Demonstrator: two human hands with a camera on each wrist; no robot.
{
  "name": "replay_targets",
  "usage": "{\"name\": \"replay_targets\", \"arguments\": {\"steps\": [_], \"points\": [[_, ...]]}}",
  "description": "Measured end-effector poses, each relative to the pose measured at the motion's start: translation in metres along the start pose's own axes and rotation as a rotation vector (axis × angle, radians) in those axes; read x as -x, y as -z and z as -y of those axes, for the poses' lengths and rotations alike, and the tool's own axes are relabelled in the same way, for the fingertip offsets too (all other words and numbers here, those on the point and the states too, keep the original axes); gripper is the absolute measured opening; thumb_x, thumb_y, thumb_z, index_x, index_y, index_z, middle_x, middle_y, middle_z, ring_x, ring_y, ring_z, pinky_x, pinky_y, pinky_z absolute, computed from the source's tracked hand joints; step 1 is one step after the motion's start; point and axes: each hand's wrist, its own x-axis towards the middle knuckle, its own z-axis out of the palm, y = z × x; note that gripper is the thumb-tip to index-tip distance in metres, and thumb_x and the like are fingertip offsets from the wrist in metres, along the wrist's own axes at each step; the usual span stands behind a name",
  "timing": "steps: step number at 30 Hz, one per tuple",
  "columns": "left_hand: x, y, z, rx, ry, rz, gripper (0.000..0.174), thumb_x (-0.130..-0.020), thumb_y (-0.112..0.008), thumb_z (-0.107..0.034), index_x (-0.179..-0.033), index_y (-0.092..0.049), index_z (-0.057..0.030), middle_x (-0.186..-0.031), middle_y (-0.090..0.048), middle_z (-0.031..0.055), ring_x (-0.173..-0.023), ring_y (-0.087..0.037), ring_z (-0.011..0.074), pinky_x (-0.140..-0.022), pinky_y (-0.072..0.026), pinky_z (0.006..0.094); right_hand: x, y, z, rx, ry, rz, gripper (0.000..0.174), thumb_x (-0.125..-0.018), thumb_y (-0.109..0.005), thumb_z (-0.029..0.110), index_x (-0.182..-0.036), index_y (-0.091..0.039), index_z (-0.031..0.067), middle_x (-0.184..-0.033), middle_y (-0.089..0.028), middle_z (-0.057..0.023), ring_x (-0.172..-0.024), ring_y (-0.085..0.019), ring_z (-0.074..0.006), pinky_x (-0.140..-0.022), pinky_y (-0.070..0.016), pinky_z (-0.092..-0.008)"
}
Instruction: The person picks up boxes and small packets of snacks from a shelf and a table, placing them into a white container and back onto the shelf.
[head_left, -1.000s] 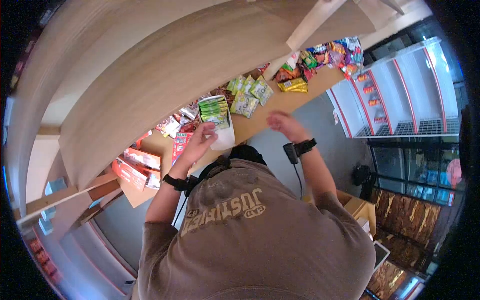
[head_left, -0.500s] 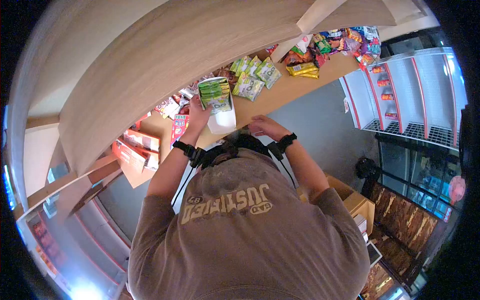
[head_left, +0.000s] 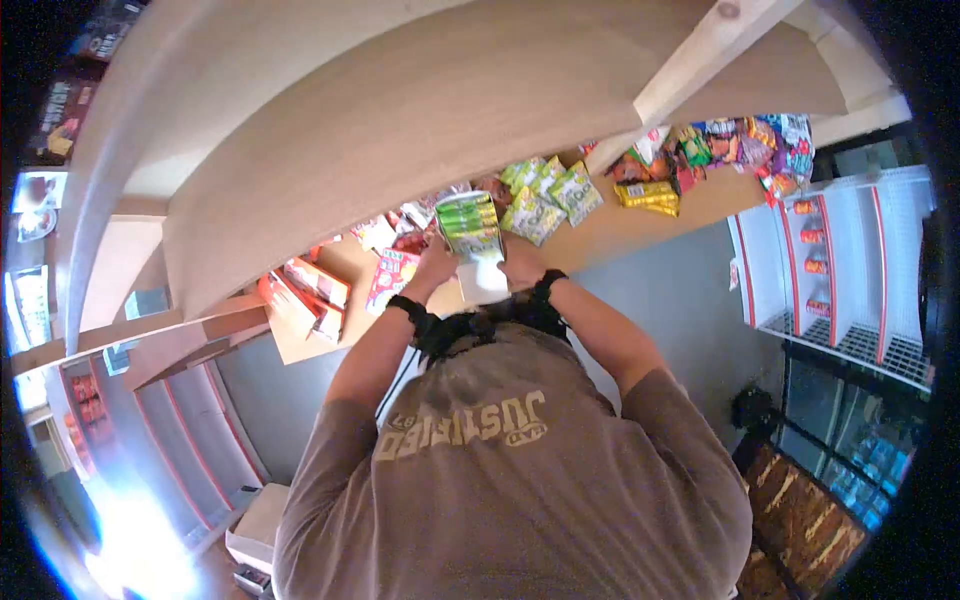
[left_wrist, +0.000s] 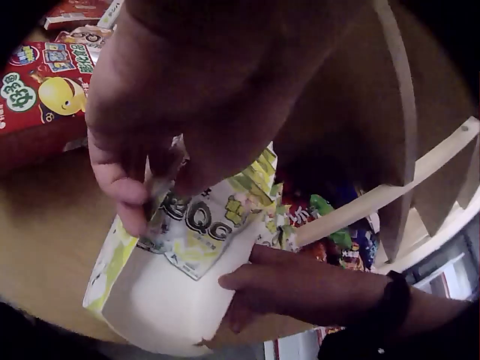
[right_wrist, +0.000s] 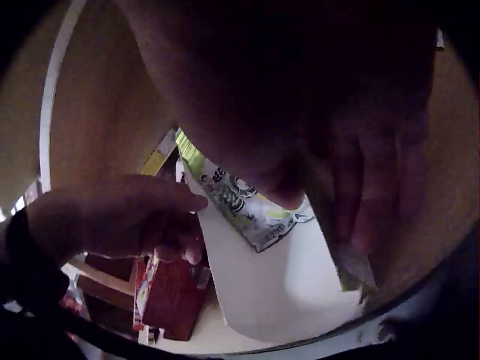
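A white open-topped carton (head_left: 485, 283) stands at the table's near edge in the head view, with a row of green snack packets (head_left: 468, 220) inside. My left hand (head_left: 435, 268) grips its left wall; in the left wrist view the fingers (left_wrist: 124, 187) hang over that side beside a packet marked QQ (left_wrist: 199, 225). At the opposite wall, my right hand (head_left: 522, 265) holds the carton, its thumb inside and fingers (right_wrist: 375, 187) outside in the right wrist view. The front part of the carton shows bare white cardboard.
More green packets (head_left: 535, 212) lie right of the carton, then yellow packets (head_left: 648, 197) and a heap of mixed snacks (head_left: 740, 150). Left are a red box (head_left: 392, 278) and orange-red cartons (head_left: 305, 298). A wooden shelf board (head_left: 400, 120) overhangs the table.
My right hand has come in from the right to the carton's right wall. My left hand has moved from above the carton's front to its left wall. The head view has shifted.
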Motion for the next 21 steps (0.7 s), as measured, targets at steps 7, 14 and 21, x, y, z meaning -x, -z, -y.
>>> {"name": "replay_targets", "arguments": {"steps": [7,14,21], "points": [[0.039,0.007,-0.068,0.135,0.061,0.086,0.039,-0.087,-0.059,-0.025,-0.115,-0.051,0.0015,-0.078,-0.067,0.0152,-0.057,-0.067,0.022,-0.045,-0.0529,0.0311,-0.016,-0.039,-0.05,0.135,-0.044,-0.066,0.029,-0.084,-0.052,0.022,-0.096,-0.064,-0.0014,-0.088,-0.065,-0.0279,-0.086,-0.064,-0.0428,-0.076,-0.0502,-0.0516],[0.055,-0.006,-0.082,0.242,0.117,0.153,0.028,-0.092,-0.052,-0.021,-0.107,-0.055,0.0015,-0.077,-0.067,0.0102,-0.057,-0.067,0.0174,-0.042,-0.0491,0.0264,0.018,0.052,-0.007,0.244,-0.025,0.041,0.026,-0.088,-0.049,0.024,-0.091,-0.059,0.0004,-0.084,-0.065,-0.0248,-0.078,-0.063,-0.042,-0.072,-0.0486,-0.0528],[0.104,-0.003,-0.167,0.454,0.14,0.427,0.035,-0.094,-0.053,-0.025,-0.116,-0.053,0.0019,-0.1,-0.066,0.0138,-0.084,-0.069,0.0205,-0.06,-0.0542,0.0287,0.043,0.125,-0.003,0.29,0.145,-0.023,0.026,-0.089,-0.051,0.026,-0.088,-0.059,0.0008,-0.075,-0.063,-0.0228,-0.07,-0.062,-0.041,-0.066,-0.0481,-0.0521]]}}
